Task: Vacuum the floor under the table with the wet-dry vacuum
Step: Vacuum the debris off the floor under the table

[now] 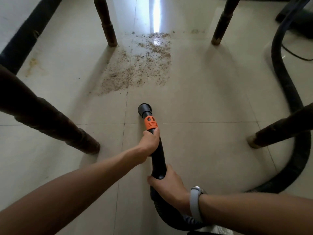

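While debris [140,67] lies ahead, both hands, left hand [149,143] and right hand [167,182], gripping the wand [158,156], nozzle [144,109] seemingly floor-level.

Your left hand [149,144] grips the vacuum wand [157,155] ahead of your right hand [167,182], which holds its rear end where the hose [284,92] joins. The nozzle [144,109] sits on the tiled floor [203,107], short of the scattered debris [140,67] lying between the two far table legs [105,22]. The hose loops along your right, passing behind the near right leg [281,128].
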A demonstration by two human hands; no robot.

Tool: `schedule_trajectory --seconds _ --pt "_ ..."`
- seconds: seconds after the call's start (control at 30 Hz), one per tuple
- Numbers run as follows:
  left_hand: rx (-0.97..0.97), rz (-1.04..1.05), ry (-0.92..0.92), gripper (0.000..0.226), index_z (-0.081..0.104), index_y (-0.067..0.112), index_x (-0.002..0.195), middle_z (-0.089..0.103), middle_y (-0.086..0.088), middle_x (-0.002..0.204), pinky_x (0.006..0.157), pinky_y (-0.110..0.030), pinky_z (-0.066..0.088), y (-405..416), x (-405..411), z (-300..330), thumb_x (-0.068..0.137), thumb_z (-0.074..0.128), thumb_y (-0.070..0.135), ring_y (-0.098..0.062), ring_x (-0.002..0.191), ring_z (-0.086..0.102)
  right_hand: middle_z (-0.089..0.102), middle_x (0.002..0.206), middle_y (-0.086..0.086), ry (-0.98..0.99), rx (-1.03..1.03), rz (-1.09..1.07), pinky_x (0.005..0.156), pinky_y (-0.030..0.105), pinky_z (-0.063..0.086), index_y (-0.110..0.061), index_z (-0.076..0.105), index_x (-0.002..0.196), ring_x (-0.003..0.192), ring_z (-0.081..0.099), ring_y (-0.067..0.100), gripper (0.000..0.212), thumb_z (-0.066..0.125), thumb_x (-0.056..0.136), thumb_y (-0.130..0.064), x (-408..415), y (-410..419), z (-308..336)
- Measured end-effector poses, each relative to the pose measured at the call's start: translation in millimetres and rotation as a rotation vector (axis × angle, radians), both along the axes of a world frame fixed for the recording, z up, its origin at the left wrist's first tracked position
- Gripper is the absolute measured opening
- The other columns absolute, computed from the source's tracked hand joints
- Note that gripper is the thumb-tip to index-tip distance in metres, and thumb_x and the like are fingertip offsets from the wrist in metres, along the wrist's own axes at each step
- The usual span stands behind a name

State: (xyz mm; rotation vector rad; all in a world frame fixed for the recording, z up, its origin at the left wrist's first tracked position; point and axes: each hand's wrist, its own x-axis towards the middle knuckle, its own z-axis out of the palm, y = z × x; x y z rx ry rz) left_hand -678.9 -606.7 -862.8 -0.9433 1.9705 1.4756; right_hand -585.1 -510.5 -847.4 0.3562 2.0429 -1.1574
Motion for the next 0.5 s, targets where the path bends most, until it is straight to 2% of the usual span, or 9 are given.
schedule_trajectory --seconds 0.13,0.27,0.33,0.4,0.47,0.5 --pt "-0.03 -0.017 -0.01 0.053 0.03 0.001 0.134 0.049 -0.014 0.105 0.083 -0.04 0.049 1 16 0 0.1 0.03 0.042 -0.028 0.094 0.055 0.06 0.105 0.001 -0.046 0.035 0.035 0.083 0.032 0.048 -0.023 0.044 0.111 0.098 0.059 0.023 0.042 0.064 0.077 -0.037 10 0 3" --pt "-0.03 0.01 -0.007 0.051 0.032 0.0 0.131 0.055 -0.022 0.116 0.093 -0.047 0.049 1 28 -5 0.1 0.031 0.041 -0.037 0.104 0.059 0.06 0.111 0.003 -0.084 0.038 0.065 0.088 0.037 0.05 -0.022 0.043 0.118 0.101 0.059 0.024 0.05 0.064 0.075 -0.038 19 -1 2" --pt "-0.022 0.035 -0.011 0.05 0.033 0.0 0.13 0.056 -0.024 0.117 0.093 -0.05 0.049 0 34 -8 0.1 0.031 0.041 -0.039 0.103 0.06 0.061 0.108 0.003 -0.093 0.014 0.083 0.084 0.036 0.051 -0.022 0.045 0.116 0.099 0.06 0.024 0.052 0.064 0.07 -0.039 22 -1 2" --pt "-0.046 0.06 -0.013 0.052 0.033 -0.001 0.131 0.055 -0.025 0.12 0.093 -0.049 0.049 -3 33 -8 0.1 0.031 0.041 -0.04 0.105 0.059 0.062 0.101 0.002 -0.087 -0.017 0.132 0.072 0.031 0.049 -0.022 0.048 0.112 0.091 0.06 0.022 0.053 0.063 0.064 -0.04 17 -1 2" --pt "-0.102 0.078 -0.015 0.056 0.03 -0.001 0.137 0.051 -0.023 0.127 0.094 -0.044 0.047 -9 25 -6 0.1 0.03 0.041 -0.038 0.113 0.054 0.062 0.089 0.002 -0.034 -0.047 0.219 0.064 0.03 0.048 -0.021 0.054 0.101 0.082 0.061 0.021 0.041 0.062 0.064 -0.036 3 -3 -1" --pt "-0.113 0.093 -0.016 0.057 0.029 -0.001 0.139 0.048 -0.021 0.13 0.092 -0.041 0.047 -13 20 -5 0.1 0.029 0.041 -0.036 0.116 0.052 0.062 0.085 0.002 -0.013 -0.061 0.249 0.066 0.033 0.049 -0.019 0.056 0.096 0.082 0.062 0.023 0.034 0.062 0.066 -0.034 -5 -6 -2"
